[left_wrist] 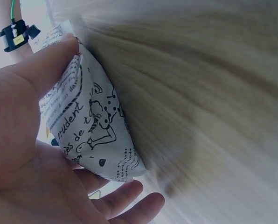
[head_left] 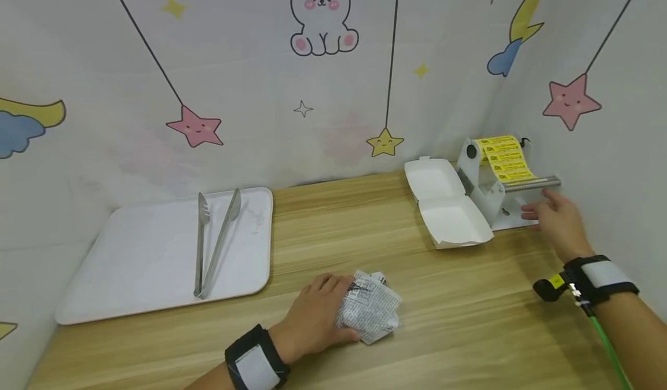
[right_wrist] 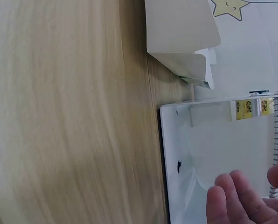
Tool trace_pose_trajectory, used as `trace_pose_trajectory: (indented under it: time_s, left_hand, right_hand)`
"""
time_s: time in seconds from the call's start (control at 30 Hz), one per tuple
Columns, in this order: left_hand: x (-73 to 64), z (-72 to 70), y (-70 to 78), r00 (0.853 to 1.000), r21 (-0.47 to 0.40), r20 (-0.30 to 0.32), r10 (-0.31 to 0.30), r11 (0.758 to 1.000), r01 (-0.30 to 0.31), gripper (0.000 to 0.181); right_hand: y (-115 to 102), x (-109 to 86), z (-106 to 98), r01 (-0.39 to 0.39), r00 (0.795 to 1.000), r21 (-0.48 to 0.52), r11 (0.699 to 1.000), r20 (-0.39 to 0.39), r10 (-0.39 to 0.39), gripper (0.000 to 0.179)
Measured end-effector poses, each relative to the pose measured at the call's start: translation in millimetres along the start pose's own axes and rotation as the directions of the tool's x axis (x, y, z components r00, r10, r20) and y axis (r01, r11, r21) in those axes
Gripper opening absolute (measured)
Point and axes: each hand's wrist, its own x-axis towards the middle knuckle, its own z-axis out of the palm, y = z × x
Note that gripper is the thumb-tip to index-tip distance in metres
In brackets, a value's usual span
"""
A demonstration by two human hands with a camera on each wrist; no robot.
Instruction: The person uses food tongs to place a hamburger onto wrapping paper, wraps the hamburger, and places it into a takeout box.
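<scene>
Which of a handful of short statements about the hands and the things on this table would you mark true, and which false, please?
1. The metal tongs lie on the white tray. True.
2. The right-hand grip is near the label dispenser. True.
3. It is pinching a label. False: it holds nothing.
4. The left-hand grip holds the newsprint packet outside the white box. True.
5. That box is shut. False: its lid is folded back, leaving it open.
6. The packet lies on the tray. False: in the head view it is to the right of the tray, apart from it.
</scene>
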Motion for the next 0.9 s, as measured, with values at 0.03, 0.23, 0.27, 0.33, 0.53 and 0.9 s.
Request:
trace_pose_trajectory:
  time_s: [0.03, 0.23, 0.27, 0.33, 0.53, 0.9]
  left_hand:
    - [-0.1, 0.2, -0.1, 1.0, 0.0, 0.0, -0.001, 1.0, 0.001, 0.089]
    - [0.3, 0.8, -0.2, 1.0, 0.009, -0.018, 0.008, 1.0, -0.008, 0.089]
    - [0.4, 0.8, -0.1, 1.0, 0.012, -0.02, 0.011, 1.0, -0.011, 0.089]
    - [0.4, 0.5, 0.0, 1.0, 0.014, -0.02, 0.011, 1.0, -0.01, 0.089]
    - [0.8, -0.6, 1.6, 1.0, 0.01, -0.009, 0.004, 1.0, -0.004, 0.089]
    - [0.9, -1.3, 2.6, 1.0, 0.001, 0.02, -0.021, 1.0, 0.021, 0.09]
  right_hand:
    - [0, 1.8, 1, 0.002, 1.0, 0.017, 1.0, 0.022, -0.002, 0.064]
    - [5, 12.4, 6, -0.021, 0.994, 0.133, 0.991, 0.109, 0.006, 0.064]
    - [6, 14.1, 6, -0.026, 0.993, 0.154, 0.988, 0.117, 0.008, 0.063]
    - [8, 17.6, 6, -0.046, 0.991, 0.222, 0.974, 0.136, 0.016, 0.064]
    - [14, 22.4, 6, -0.082, 0.987, 0.422, 0.903, 0.162, 0.014, 0.062]
    - [17, 21.1, -1, -0.081, 0.996, 0.209, 0.975, 0.037, 0.075, 0.029]
